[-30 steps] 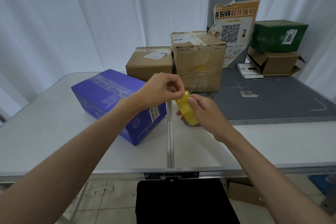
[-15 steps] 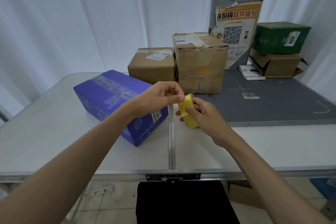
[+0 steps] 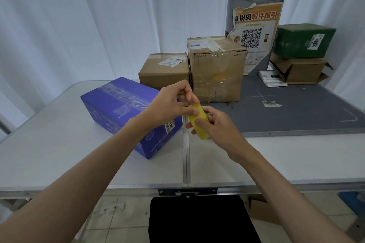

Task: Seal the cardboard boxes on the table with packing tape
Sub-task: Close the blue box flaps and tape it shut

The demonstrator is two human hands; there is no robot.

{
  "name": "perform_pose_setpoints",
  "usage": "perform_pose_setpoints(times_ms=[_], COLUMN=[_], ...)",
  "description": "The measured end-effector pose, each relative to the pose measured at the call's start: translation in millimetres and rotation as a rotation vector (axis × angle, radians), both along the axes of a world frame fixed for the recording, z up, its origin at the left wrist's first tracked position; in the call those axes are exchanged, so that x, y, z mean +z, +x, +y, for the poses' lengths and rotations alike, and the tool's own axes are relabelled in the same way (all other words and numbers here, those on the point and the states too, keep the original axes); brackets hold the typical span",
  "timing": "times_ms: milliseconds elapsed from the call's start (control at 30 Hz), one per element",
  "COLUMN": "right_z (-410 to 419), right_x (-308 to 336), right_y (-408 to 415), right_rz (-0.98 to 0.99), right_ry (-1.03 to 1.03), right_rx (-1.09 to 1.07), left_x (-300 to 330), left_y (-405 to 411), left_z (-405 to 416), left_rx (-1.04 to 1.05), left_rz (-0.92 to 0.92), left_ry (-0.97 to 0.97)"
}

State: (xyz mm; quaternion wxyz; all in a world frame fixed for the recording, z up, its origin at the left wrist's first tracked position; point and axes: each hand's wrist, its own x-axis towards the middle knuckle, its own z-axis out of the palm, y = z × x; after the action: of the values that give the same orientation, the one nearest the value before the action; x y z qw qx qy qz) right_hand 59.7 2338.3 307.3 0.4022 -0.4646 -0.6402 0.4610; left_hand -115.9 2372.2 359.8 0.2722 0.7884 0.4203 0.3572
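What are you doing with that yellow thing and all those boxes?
A person is getting packing tape ready. The right hand holds a yellow tape roll above the table, and the left hand pinches at its top edge, apparently picking for the tape's end. No tape is pulled out yet. A blue box lies just left of the hands, and two brown cardboard boxes wait behind.

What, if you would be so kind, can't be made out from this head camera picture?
- Tape roll: its loose end, hidden under the left hand fingertips.
- Tall brown box: label print too small.
- Blue box: near corner covered by the left forearm.
- Right hand: hides the roll's core.
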Motion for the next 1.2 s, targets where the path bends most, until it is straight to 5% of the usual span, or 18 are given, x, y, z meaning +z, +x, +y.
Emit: perform_pose_setpoints(times_ms=[167, 467, 733, 1033, 1200], right_z=[1.1, 3.0, 2.8, 2.3, 2.9], right_x=[-0.9, 0.7, 2.2, -2.3, -3.2], right_y=[-3.5, -0.6, -1.1, -1.6, -1.6], right_rz=[-0.02, -0.022, -0.075, 0.076, 0.132], right_ry=[0.018, 0.057, 0.104, 0.092, 0.123], right_rx=[-0.015, -0.048, 0.007, 0.008, 0.015], left_x=[-5.6, -12.7, 6.8, 38.7, 25.6], left_y=[8.8, 9.4, 5.4, -11.6, -13.9], left_z=[3.4, 4.6, 13.4, 17.5, 15.8], left_rx=[0.127, 0.091, -0.002, -0.043, 0.027], left_rz=[0.024, 0.024, 0.245, 0.08, 0.092], left_ry=[0.175, 0.184, 0.218, -0.222, -0.205])
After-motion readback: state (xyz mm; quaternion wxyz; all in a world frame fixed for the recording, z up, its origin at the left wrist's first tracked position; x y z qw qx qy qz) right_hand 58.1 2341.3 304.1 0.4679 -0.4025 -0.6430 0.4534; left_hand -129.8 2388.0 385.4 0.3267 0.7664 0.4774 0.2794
